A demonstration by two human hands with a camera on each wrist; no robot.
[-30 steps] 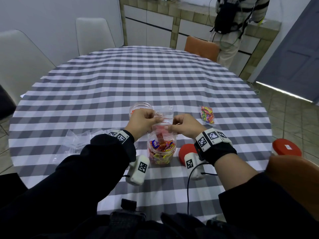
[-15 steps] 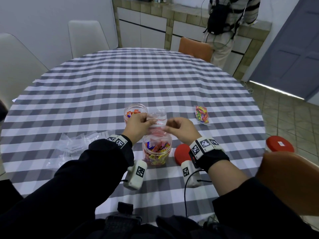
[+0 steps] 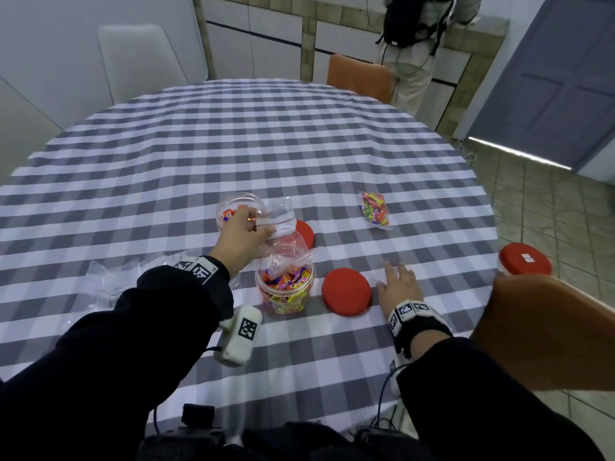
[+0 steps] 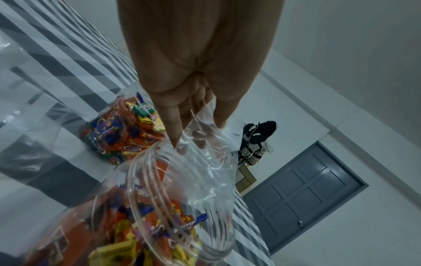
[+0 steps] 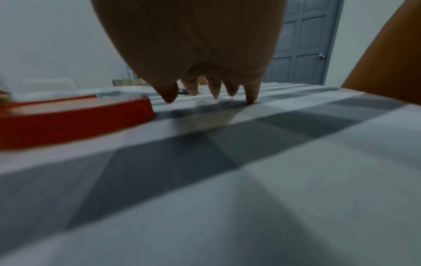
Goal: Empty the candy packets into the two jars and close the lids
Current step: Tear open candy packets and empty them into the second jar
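My left hand (image 3: 258, 222) pinches an empty clear candy packet (image 3: 281, 217) just above and behind the near open jar (image 3: 284, 287), which holds many coloured candies. The left wrist view shows the fingertips (image 4: 175, 136) on the crumpled packet (image 4: 205, 144) over the jar's mouth (image 4: 145, 207). A second open jar (image 3: 233, 209) with a few candies stands behind my left hand. My right hand (image 3: 394, 274) lies flat with spread fingers on the tablecloth, holding nothing, right of a red lid (image 3: 346, 291). In the right wrist view the lid (image 5: 68, 117) is just left of the hand (image 5: 212, 95).
Another red lid (image 3: 306, 232) lies behind the near jar. A full candy packet (image 3: 374, 207) lies farther right. Empty clear packets (image 3: 113, 274) sit at the left. A red-lidded container (image 3: 524, 259) stands at the table's right edge by an orange chair back (image 3: 549, 331).
My right hand let go of the packet and dropped to the table beside the red lid. The left hand alone keeps the packet, now emptied, raised over the near jar.
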